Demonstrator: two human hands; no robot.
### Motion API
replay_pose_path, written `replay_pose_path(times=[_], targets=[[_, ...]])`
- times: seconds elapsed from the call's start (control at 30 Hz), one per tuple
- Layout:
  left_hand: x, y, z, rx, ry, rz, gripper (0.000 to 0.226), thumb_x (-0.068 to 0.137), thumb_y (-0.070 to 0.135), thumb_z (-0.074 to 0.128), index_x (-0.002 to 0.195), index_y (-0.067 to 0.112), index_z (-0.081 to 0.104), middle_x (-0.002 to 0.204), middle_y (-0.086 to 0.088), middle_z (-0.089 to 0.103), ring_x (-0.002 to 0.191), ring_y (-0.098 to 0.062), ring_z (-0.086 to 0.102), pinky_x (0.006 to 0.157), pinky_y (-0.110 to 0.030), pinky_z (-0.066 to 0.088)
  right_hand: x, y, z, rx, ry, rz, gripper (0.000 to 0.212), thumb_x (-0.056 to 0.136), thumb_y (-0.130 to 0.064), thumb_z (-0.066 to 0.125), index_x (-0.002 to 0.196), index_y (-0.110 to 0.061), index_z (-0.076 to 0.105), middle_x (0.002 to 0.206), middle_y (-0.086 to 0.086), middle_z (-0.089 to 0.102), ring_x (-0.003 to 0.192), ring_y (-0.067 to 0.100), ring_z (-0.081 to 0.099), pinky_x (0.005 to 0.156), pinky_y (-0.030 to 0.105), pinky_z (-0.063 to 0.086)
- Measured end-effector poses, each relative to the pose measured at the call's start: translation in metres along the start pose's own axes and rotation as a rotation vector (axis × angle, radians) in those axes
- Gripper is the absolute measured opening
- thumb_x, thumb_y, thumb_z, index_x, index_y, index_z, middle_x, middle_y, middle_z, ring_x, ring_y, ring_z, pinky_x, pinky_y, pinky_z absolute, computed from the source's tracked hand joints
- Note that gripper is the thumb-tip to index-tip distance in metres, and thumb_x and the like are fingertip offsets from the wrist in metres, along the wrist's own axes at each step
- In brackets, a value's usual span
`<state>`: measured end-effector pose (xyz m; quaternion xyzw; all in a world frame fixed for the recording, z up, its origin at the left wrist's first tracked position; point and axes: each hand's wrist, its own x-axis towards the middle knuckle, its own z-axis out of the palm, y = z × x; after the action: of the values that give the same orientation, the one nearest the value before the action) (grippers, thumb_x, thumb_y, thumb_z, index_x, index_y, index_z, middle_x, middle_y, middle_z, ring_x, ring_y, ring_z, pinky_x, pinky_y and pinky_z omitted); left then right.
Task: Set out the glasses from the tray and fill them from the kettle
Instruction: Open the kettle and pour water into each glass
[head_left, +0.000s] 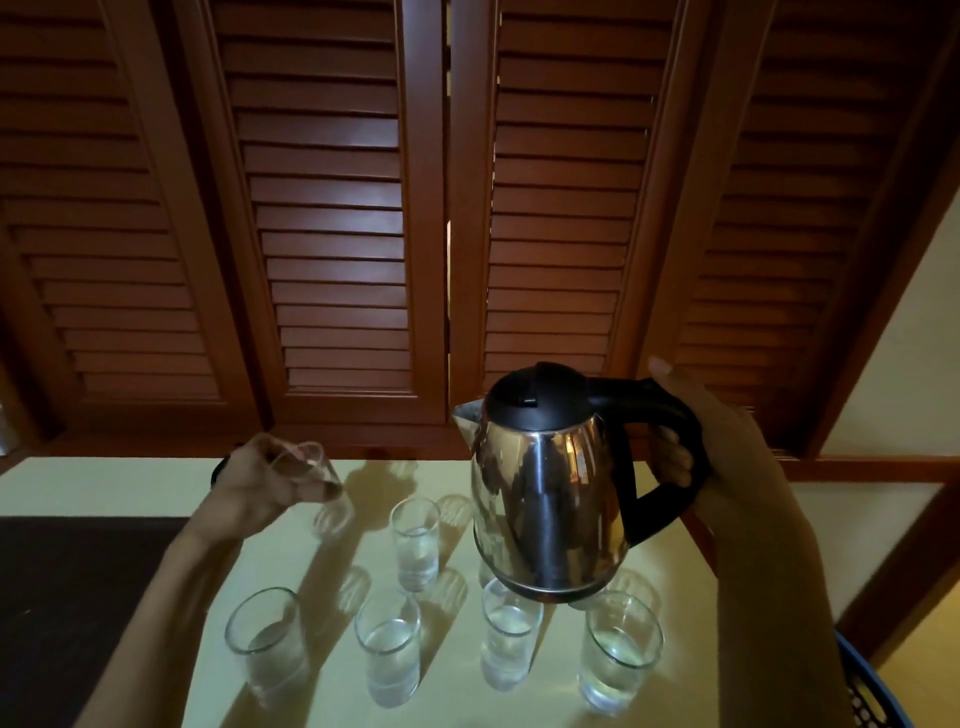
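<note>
My right hand (727, 457) grips the black handle of a steel kettle (545, 499), held in the air above the pale table (156, 483), spout pointing left. My left hand (260, 483) holds a small clear glass (317, 467) tilted, lifted off the table at the left. Several glasses stand on the table holding water: a narrow one (415, 540) in the middle, and a front row with a wide one (270, 644), a narrow one (388, 654), another (510, 639) partly under the kettle, and a wide one (618, 649) at the right.
Brown louvred wooden shutters (447, 208) close off the wall behind the table. A dark mat (78, 597) lies left of the table. A blue basket rim (862, 686) shows at the bottom right corner. A dark object (221, 467) peeks from behind my left hand.
</note>
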<state>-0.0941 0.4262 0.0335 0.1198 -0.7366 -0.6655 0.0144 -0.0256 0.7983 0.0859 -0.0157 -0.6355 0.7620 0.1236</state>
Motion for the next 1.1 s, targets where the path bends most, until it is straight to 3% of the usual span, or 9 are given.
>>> replay_pose_path(times=[0.07,0.13,0.23,0.37,0.47,0.57,0.73,0.9,1.1], targets=[[0.005,-0.001,-0.002,-0.076,0.067,0.095,0.045,0.071,-0.012,0.083,0.105,0.004,0.057,0.088,-0.005,0.065,0.078,-0.019,0.061,0.072,-0.030,0.048,0.001,0.000,0.001,0.004,0.012,0.000,0.057,0.054,-0.063,0.086,0.057,-0.014,0.057,0.045,0.000,0.044,0.035,0.014,0.036,0.039,0.023,0.032],[-0.001,0.004,0.001,-0.108,0.097,0.191,0.036,0.077,-0.005,0.080,0.106,0.009,0.064,0.090,-0.006,0.067,0.080,-0.022,0.062,0.074,-0.033,0.048,0.000,-0.002,0.003,0.011,0.022,0.000,0.050,0.060,-0.058,0.083,0.057,-0.014,0.058,0.045,-0.001,0.044,0.035,0.014,0.036,0.038,0.024,0.031],[-0.005,0.009,0.007,-0.399,-0.042,0.202,0.016,0.087,0.009,0.067,0.082,0.024,0.064,0.077,0.001,0.062,0.068,-0.012,0.060,0.072,-0.035,0.041,0.000,-0.004,0.005,0.016,0.032,-0.009,0.045,0.065,-0.054,0.080,0.050,-0.017,0.058,0.044,-0.001,0.044,0.034,0.013,0.036,0.037,0.023,0.031],[-0.007,0.014,0.011,-0.633,-0.127,0.156,0.028,0.094,0.013,0.056,0.069,0.026,0.063,0.071,0.003,0.062,0.077,-0.017,0.063,0.077,-0.039,0.046,0.000,-0.009,0.009,-0.025,0.060,-0.025,0.048,0.077,-0.048,0.075,0.047,-0.016,0.055,0.042,0.000,0.044,0.034,0.014,0.036,0.042,0.026,0.031],[-0.017,0.020,0.019,-0.499,-0.118,0.250,0.024,0.086,0.000,0.062,0.080,0.022,0.061,0.084,-0.007,0.066,0.078,-0.024,0.069,0.069,-0.035,0.052,0.003,-0.014,0.012,-0.054,0.056,-0.042,0.054,0.089,-0.043,0.070,0.043,-0.018,0.055,0.041,0.001,0.043,0.033,0.014,0.036,0.043,0.027,0.031],[-0.029,0.024,0.028,-0.251,-0.043,0.342,0.032,0.057,0.003,0.075,0.080,0.021,0.063,0.081,-0.009,0.066,0.073,-0.025,0.060,0.065,-0.028,0.048,0.006,-0.020,0.015,-0.077,0.036,-0.054,0.050,0.082,-0.048,0.071,0.043,-0.019,0.059,0.041,-0.002,0.045,0.033,0.012,0.038,0.041,0.024,0.033],[-0.040,0.022,0.051,0.046,-0.026,0.387,0.033,0.067,-0.014,0.077,0.088,0.010,0.066,0.077,0.002,0.070,0.066,-0.011,0.064,0.064,-0.030,0.049,0.014,-0.037,0.024,-0.195,0.065,-0.104,0.048,0.077,-0.052,0.078,0.049,-0.017,0.060,0.043,0.000,0.047,0.034,0.013,0.039,0.040,0.023,0.035],[-0.043,0.013,0.069,0.229,-0.052,0.375,0.034,0.058,0.000,0.082,0.077,0.021,0.063,0.070,0.006,0.073,0.064,-0.014,0.067,0.063,-0.032,0.054,0.029,-0.055,0.038,-0.437,0.098,-0.214,0.050,0.093,-0.035,0.069,0.051,-0.011,0.055,0.039,-0.001,0.046,0.031,0.012,0.036,0.035,0.021,0.032],[-0.046,0.010,0.084,0.364,-0.042,0.383,0.036,0.053,0.019,0.085,0.079,0.025,0.061,0.069,0.022,0.072,0.057,0.002,0.065,0.063,-0.031,0.055,0.045,-0.076,0.054,-0.639,0.014,-0.307,0.056,0.094,-0.029,0.065,0.044,-0.008,0.052,0.036,0.005,0.041,0.026,0.015,0.033,0.035,0.021,0.030]])
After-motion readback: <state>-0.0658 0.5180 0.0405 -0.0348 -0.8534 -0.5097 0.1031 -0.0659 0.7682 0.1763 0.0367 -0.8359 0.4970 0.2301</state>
